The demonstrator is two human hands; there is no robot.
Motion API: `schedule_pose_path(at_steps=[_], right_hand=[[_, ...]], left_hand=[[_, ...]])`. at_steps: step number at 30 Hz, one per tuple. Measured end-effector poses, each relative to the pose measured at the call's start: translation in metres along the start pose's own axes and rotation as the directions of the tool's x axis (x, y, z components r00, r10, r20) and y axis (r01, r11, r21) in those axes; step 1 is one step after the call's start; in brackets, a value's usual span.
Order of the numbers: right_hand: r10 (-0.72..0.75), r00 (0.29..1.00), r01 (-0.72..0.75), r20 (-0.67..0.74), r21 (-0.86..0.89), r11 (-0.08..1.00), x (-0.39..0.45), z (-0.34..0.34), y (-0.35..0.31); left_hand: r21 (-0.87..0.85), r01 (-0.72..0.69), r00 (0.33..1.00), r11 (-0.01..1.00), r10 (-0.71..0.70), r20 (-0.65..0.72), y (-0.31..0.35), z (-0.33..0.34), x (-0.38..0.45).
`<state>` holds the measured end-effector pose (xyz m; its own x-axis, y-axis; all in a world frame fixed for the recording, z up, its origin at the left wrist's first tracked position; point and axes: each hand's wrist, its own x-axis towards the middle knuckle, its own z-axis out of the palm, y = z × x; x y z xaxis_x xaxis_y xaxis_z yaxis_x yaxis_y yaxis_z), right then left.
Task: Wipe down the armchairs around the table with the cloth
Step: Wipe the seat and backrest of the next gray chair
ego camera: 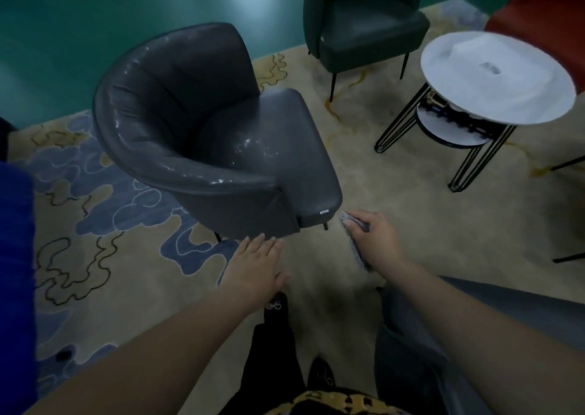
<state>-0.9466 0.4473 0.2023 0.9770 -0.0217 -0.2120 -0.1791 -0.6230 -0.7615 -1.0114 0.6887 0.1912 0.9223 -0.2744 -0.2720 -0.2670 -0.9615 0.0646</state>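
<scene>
I count four armchairs – grey [202, 136], dark green [364, 25], red [544, 6], another grey [474, 335] under my right arm – one round table [497, 76], one cloth [357, 240], one rug [95, 224], my two hands, left [256, 262] and right [375, 239].

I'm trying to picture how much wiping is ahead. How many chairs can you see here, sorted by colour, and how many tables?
Grey armchairs: 2, one ahead and one partly seen at lower right
Dark green chair: 1
Red chair: 1, only partly in view
Round white table: 1
Total: 5 pieces of furniture
</scene>
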Motion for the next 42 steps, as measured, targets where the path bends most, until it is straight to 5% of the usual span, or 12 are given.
schedule_pose_path(at_steps=[15,23,28,42], right_hand=[[0.067,0.995,-0.067,-0.079,0.004,0.998,0.155,-0.030,-0.044],[0.048,0.999,-0.047,0.025,-0.040,0.998,0.285,-0.071,-0.028],[-0.052,0.989,0.064,0.141,-0.079,0.995,0.366,-0.109,-0.034],[-0.189,0.897,0.257,0.400,-0.122,0.959,0.489,-0.068,-0.092]], left_hand=[[0.015,-0.176,0.984,0.984,0.176,0.025,-0.066,-0.054,0.190],[0.020,-0.046,0.997,0.999,0.045,0.055,-0.062,-0.068,0.292],[-0.042,0.167,0.985,0.985,-0.166,0.041,-0.041,-0.082,0.349],[-0.157,0.557,0.829,0.816,-0.532,0.173,-0.082,-0.076,0.385]])
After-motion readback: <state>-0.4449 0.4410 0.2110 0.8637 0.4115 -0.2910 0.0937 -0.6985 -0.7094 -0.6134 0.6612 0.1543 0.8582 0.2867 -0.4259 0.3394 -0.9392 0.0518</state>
